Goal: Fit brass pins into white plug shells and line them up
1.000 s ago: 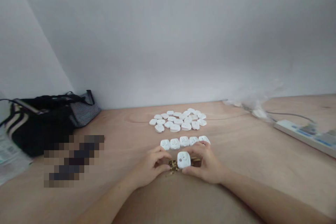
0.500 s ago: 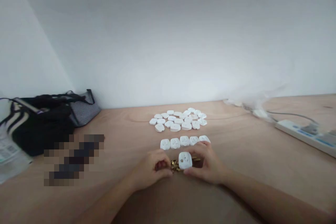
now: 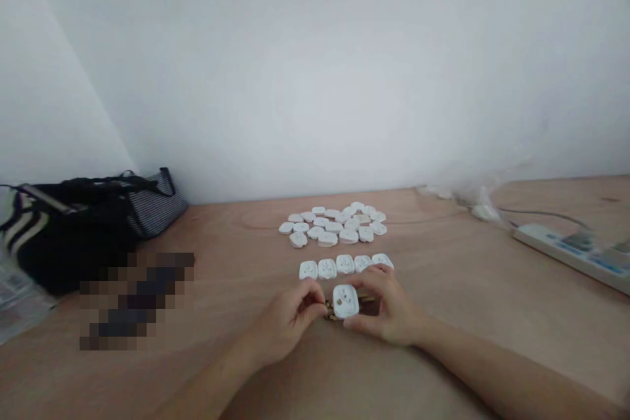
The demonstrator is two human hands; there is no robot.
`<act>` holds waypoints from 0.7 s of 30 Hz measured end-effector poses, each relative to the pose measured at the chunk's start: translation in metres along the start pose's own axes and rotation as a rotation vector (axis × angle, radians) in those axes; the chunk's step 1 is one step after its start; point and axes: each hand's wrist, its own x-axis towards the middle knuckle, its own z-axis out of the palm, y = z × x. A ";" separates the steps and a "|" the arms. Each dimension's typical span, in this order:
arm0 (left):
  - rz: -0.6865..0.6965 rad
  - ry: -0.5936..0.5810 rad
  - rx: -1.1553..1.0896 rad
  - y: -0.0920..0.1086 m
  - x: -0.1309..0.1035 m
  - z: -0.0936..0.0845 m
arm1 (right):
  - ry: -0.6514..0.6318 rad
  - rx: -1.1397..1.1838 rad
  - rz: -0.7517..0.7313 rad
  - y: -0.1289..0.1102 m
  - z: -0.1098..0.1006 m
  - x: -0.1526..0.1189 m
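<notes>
White rounded-square plastic piece (image 3: 346,302), pinched by your right hand (image 3: 390,310), lies just right of your left hand (image 3: 289,319). Left fingertips (image 3: 321,308) meet at brass-coloured metal pieces (image 3: 331,315), contents unclear.

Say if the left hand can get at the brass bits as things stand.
Likely yes: the left hand's fingertips are right at the left edge of the brass bits, with nothing visible between. The white piece in the right hand may block those farther right.
</notes>
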 end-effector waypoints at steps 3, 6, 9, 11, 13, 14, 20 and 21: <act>0.039 0.087 -0.075 -0.001 0.002 0.000 | -0.029 0.009 -0.008 -0.002 -0.001 0.001; 0.097 0.124 -0.102 -0.003 0.004 0.001 | -0.055 -0.001 -0.013 -0.005 -0.003 0.002; 0.081 0.220 -0.143 -0.006 0.005 0.003 | -0.081 -0.015 -0.010 -0.008 -0.003 0.002; 0.041 0.285 -0.189 -0.007 0.006 0.005 | -0.096 -0.018 -0.012 -0.010 -0.004 0.002; 0.007 0.303 -0.257 -0.006 0.007 0.008 | -0.098 -0.010 -0.014 -0.012 -0.004 0.002; -0.002 0.301 -0.294 -0.006 0.007 0.010 | -0.097 -0.005 -0.013 -0.013 -0.004 0.002; 0.023 0.324 -0.380 -0.007 0.008 0.022 | -0.065 0.001 0.006 -0.015 -0.002 0.001; 0.035 0.326 -0.377 -0.008 0.008 0.023 | -0.058 -0.003 0.005 -0.014 -0.002 0.001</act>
